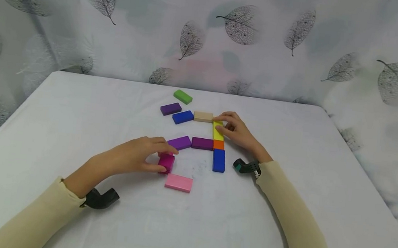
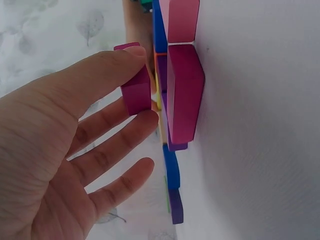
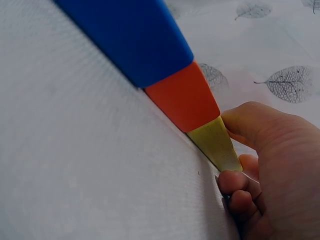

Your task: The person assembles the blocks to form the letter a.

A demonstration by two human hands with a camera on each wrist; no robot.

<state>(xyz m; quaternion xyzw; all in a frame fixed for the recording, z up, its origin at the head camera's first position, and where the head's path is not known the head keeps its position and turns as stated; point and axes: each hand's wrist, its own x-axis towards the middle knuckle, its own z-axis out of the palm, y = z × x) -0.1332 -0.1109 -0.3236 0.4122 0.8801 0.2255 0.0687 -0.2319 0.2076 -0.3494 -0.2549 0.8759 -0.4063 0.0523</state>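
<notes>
Pinching smooth magenta block (image 2: pixel 136 95), left hand (image 1: pixel 134 153) holds it just over matching block (image 2: pixel 186 95) on white tabletop (image 1: pixel 129 234); right hand (image 1: pixel 239 133) has thumb and fingers clamped on yellow block (image 1: pixel 217 134), beside orange block (image 1: pixel 218 144).

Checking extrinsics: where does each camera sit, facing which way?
Head: on the head, facing forward-down at the table; left hand, right hand, sleeves show.
Left wrist: on that wrist, facing held magenta block; left hand, right hand partly.
Right wrist: on that wrist, facing yellow block; right hand.
Head and right wrist share the orange block.
</notes>
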